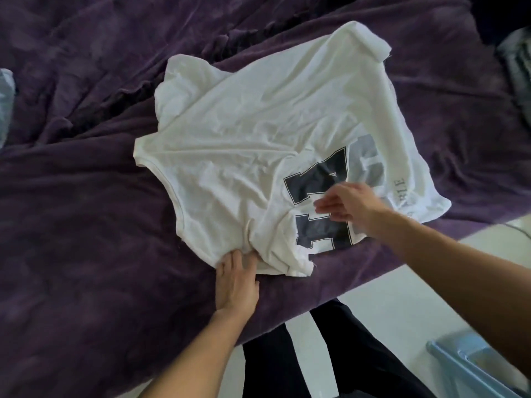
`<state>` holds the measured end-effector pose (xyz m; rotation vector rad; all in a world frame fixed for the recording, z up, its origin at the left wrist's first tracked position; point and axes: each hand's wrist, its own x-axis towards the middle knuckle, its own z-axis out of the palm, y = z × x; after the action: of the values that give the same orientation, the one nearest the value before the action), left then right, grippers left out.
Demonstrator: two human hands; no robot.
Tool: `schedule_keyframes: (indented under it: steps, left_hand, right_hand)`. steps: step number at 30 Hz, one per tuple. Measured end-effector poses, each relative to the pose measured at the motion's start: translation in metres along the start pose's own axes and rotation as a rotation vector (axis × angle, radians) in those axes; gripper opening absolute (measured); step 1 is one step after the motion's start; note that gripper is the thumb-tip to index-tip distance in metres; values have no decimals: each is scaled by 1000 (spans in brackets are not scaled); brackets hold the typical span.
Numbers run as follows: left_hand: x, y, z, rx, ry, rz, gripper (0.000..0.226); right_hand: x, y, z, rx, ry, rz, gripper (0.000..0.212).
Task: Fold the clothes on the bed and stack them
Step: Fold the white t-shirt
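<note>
Rumpled purple bed [86,196] across most of the view, pale floor [388,297] along its near edge. White shirt [258,124] spread nearly flat on the bed close to that edge, within reach of both arms, dark block letters [316,182] uppermost. Placement judged deliberate: laid out for smoothing ahead of a first fold, creases not yet out.

At the near edge of the shirt, left hand [237,282], fingertips pinching bunched cloth beside the crumpled near sleeve. Puckers fanning from the pinch, hence tension in the fabric. Likely purpose: anchoring or tugging that corner to square the body. Just above the print, right hand [347,205], motion-blurred, fingers loosely extended, holding nothing. Contact with the cloth not resolvable. Likely purpose: smoothing the hem half or reaching for a fold line.

Orientation: curved neckline toward the person's left, straight hem toward the right, small lettering beside the hem legible only sideways. Long axis, collar to hem, thus left to right, roughly parallel to the bed's near edge, tilted slightly away at the hem end. Far sleeve apparently bunched at the upper left.

Elsewhere: striped cloth [517,67] at the right margin, pale cloth [5,104] at the left margin, blue plastic item [459,363] on the floor, dark trousers [316,354] below.
</note>
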<state>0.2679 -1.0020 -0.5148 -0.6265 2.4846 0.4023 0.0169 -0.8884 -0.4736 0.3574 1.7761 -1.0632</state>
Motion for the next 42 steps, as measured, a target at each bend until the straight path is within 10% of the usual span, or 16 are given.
schedule_keyframes:
  steps: [4, 7, 10, 15, 21, 26, 32, 36, 42]
  left_hand:
    - [19, 34, 7, 65, 180, 197, 47]
    - [15, 47, 14, 8, 230, 210, 15]
    - [0, 44, 13, -255, 137, 41, 13]
    - [-6, 3, -36, -700, 216, -256, 15]
    - [65, -26, -96, -565, 210, -359, 19]
    - [96, -28, -107, -725, 546, -562, 35]
    - [52, -36, -44, -802, 337, -665, 96]
    - [40, -46, -7, -822, 372, -727, 23]
    - [15, -48, -4, -510, 465, -538, 26]
  right_hand:
    - [37, -9, -33, -719, 110, -290, 9]
    - [40, 32, -54, -1426, -73, -275, 77]
    - [31, 75, -67, -1639, -92, -406, 103]
    - [19, 88, -118, -1486, 244, -483, 71]
    - [31, 24, -188, -1087, 454, -389, 23]
    - [49, -39, -198, -734, 637, -485, 36]
    - [67, -12, -185, -522, 498, -293, 91]
    - [90, 19, -178, -538, 545, -301, 68]
    - [94, 20, -170, -396, 690, -352, 26]
